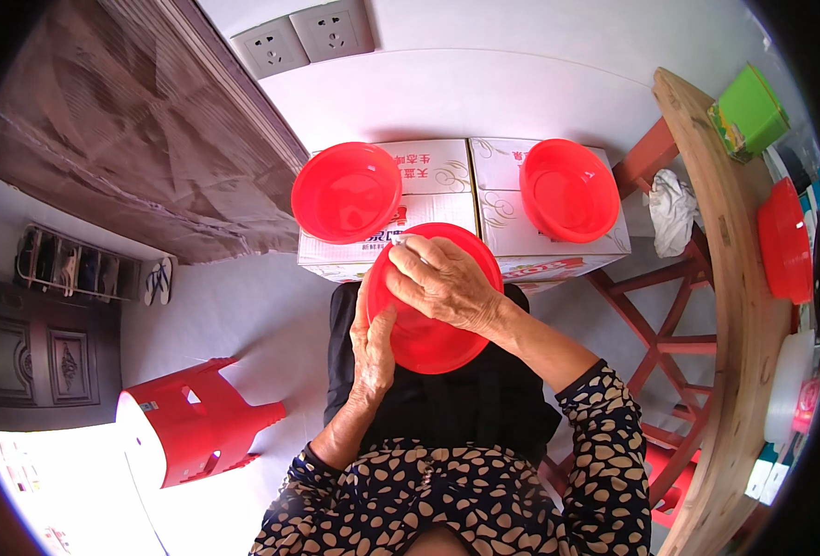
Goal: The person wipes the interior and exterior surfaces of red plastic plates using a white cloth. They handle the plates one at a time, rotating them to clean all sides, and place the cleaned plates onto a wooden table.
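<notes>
Dark long sleeves dotted with tan spots, cuffs at the forearms, black trousers, bare hands.

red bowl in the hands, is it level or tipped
Tipped. The red bowl is tilted on edge, its inside facing the person; the left hand braces its side and the right hand grips its upper rim.

Two red basins atop cardboard boxes
</notes>
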### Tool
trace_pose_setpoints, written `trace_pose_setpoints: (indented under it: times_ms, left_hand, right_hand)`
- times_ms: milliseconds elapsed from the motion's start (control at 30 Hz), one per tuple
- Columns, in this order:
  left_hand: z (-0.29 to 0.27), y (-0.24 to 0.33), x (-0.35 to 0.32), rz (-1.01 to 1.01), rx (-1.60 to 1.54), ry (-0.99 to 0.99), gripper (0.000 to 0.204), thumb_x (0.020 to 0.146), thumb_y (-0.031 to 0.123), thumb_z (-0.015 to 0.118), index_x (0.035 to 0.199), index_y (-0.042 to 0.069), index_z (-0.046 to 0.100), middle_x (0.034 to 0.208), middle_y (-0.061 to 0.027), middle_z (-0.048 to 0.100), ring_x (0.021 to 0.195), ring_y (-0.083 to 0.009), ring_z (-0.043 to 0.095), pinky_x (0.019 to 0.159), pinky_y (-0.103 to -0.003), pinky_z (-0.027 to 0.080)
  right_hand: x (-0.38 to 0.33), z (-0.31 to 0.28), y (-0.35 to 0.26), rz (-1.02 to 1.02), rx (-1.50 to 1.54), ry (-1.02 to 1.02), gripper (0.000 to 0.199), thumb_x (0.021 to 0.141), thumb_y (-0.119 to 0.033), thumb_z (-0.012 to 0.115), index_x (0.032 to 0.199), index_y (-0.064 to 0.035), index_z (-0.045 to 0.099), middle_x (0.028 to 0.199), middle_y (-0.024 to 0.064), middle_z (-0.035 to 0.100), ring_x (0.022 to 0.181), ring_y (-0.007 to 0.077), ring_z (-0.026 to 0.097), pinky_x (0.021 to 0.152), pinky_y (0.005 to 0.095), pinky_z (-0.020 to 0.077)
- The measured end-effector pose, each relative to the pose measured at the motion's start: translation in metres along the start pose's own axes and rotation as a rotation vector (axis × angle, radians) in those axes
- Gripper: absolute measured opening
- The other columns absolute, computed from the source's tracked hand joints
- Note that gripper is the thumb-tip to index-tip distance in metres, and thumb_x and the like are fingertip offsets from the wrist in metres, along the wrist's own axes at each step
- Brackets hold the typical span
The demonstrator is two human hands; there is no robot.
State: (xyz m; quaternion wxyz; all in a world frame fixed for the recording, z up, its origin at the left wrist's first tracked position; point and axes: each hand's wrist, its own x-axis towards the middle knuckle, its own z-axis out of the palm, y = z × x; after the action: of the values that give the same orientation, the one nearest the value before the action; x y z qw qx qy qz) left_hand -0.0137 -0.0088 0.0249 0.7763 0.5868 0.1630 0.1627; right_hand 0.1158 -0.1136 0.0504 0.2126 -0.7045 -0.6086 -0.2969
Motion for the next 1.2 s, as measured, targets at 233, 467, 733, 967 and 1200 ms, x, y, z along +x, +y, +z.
trace_pose_setpoints:
  times_ms: [233, 467, 733, 967, 1200]
  left_hand:
    - [0.005, 0.007, 0.006, 0.073, -0.054, 0.079, 0.056, 0.085, 0.013, 0.048, 0.137, -0.003, 0.035, 0.131, -0.0133, 0.049, 0.121, -0.0211, 0.045, 0.104, -0.033, 0.032]
    - [0.009, -0.004, 0.007, 0.052, -0.035, 0.076, 0.054, 0.088, 0.013, 0.047, 0.139, -0.002, 0.034, 0.133, -0.0125, 0.047, 0.122, -0.0198, 0.043, 0.105, -0.033, 0.03]
    - [0.018, -0.003, 0.005, 0.052, -0.078, 0.058, 0.051, 0.089, 0.013, 0.047, 0.137, -0.001, 0.037, 0.132, -0.0122, 0.048, 0.122, -0.0199, 0.043, 0.105, -0.033, 0.031]
    - [0.008, -0.005, 0.006, -0.016, -0.105, 0.105, 0.047, 0.092, 0.02, 0.047, 0.133, -0.001, 0.041, 0.128, -0.0121, 0.051, 0.117, -0.02, 0.047, 0.101, -0.034, 0.036]
    - [0.006, -0.014, 0.007, -0.015, -0.168, 0.098, 0.054, 0.096, 0.027, 0.049, 0.139, 0.0, 0.034, 0.135, -0.0126, 0.044, 0.124, -0.0205, 0.041, 0.105, -0.033, 0.03]
  right_hand:
    - [-0.033, -0.017, 0.011, 0.293, -0.183, -0.232, 0.023, 0.074, -0.014, 0.06, 0.091, 0.0006, 0.062, 0.103, 0.01, 0.051, 0.098, 0.0221, 0.05, 0.072, 0.0301, 0.0475]
    - [-0.061, -0.034, -0.03, 0.421, -0.059, -0.409, 0.015, 0.072, -0.014, 0.061, 0.08, -0.001, 0.062, 0.076, 0.0096, 0.048, 0.076, 0.0215, 0.053, 0.062, 0.0303, 0.0489]
    - [-0.032, 0.004, -0.019, 0.654, -0.301, -0.192, 0.012, 0.072, -0.008, 0.062, 0.08, -0.0018, 0.056, 0.075, 0.0086, 0.045, 0.064, 0.0204, 0.057, 0.053, 0.0277, 0.0493]
    - [-0.014, 0.016, -0.041, 0.405, 0.12, -0.15, 0.031, 0.078, -0.003, 0.054, 0.106, 0.0104, 0.056, 0.119, 0.0257, 0.048, 0.118, 0.0358, 0.049, 0.094, 0.0346, 0.0481]
    - [-0.021, -0.001, -0.025, 0.35, -0.101, -0.22, 0.032, 0.078, -0.016, 0.061, 0.104, 0.0025, 0.061, 0.116, 0.0166, 0.051, 0.105, 0.029, 0.051, 0.08, 0.0346, 0.0499]
